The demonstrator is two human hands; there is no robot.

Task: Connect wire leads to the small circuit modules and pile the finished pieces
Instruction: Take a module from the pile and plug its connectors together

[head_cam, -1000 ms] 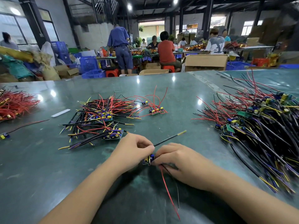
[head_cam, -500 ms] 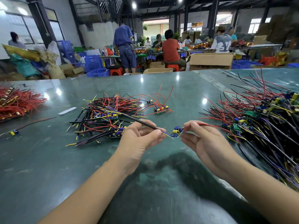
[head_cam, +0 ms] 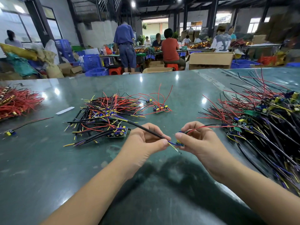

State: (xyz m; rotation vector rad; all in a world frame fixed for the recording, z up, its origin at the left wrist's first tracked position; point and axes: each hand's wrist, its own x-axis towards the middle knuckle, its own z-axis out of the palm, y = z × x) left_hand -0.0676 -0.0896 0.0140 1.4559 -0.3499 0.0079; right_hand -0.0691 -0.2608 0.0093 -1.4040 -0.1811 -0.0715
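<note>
Two hands hold one module above the surface.
The left hand pinches the black wire lead; the right hand grips the small circuit module between two wire piles.

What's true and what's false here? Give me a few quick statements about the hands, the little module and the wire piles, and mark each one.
1. The left hand pinches a black sleeved cable. True.
2. The right hand rests flat and open on the table. False: it is raised and holds a small circuit module in its fingers.
3. A large heap of wired modules lies to the person's right. True.
4. The held module has no wires on it. False: red and black leads run from it to the right.
5. The red wire bundle sits at the table's far left. True.
</note>
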